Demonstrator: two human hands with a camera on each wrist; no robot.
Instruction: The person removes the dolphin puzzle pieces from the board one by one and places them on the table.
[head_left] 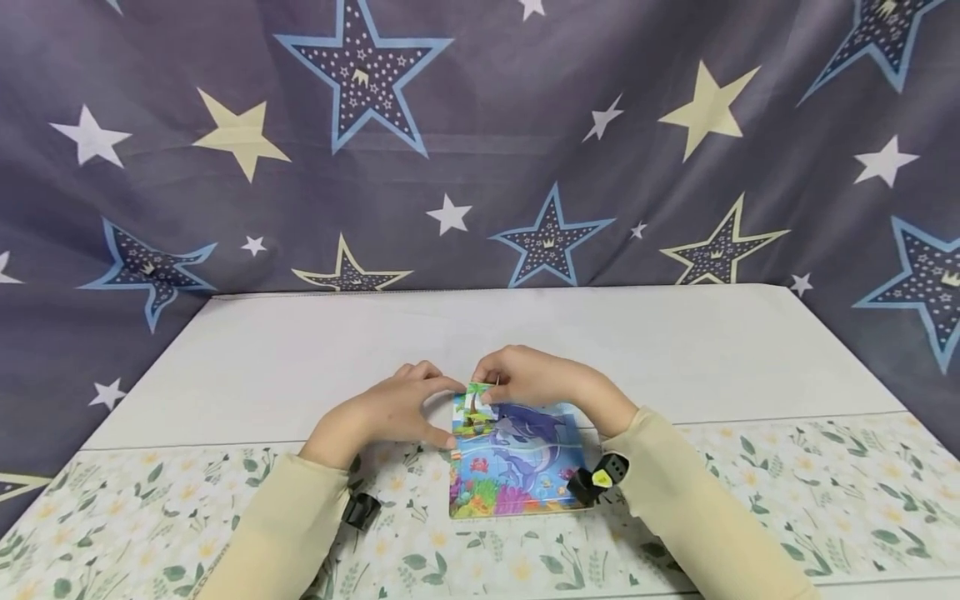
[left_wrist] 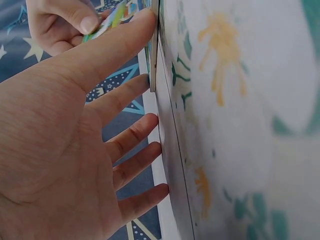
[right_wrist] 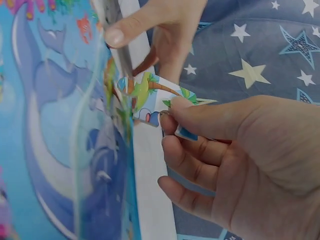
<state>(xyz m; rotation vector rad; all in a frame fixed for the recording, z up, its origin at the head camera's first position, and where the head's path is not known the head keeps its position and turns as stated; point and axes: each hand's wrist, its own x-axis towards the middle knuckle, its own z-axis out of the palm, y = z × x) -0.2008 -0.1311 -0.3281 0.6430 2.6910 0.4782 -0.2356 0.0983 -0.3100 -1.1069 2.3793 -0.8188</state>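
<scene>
A jigsaw puzzle [head_left: 480, 471] with dolphins, coral and a red crab lies flat on the table in the head view. Between thumb and fingertips, my right hand [head_left: 536, 375] pinches a puzzle piece [right_wrist: 150, 95] showing a palm tree, held over the puzzle's upper left corner. Its lower edge is close to the board; the right wrist view does not settle whether they touch. My left hand [head_left: 397, 408] is at the puzzle's left edge, thumb and index finger spread along it. In the left wrist view its other fingers [left_wrist: 135, 135] reach out loosely, holding nothing.
A white tabletop [head_left: 315, 358] with a floral cloth band [head_left: 405, 542] across its front lies under the puzzle. Behind and beside it hangs a dark curtain [head_left: 465, 150] printed with stars. Both wrists wear small black devices [head_left: 362, 510] over beige sleeves.
</scene>
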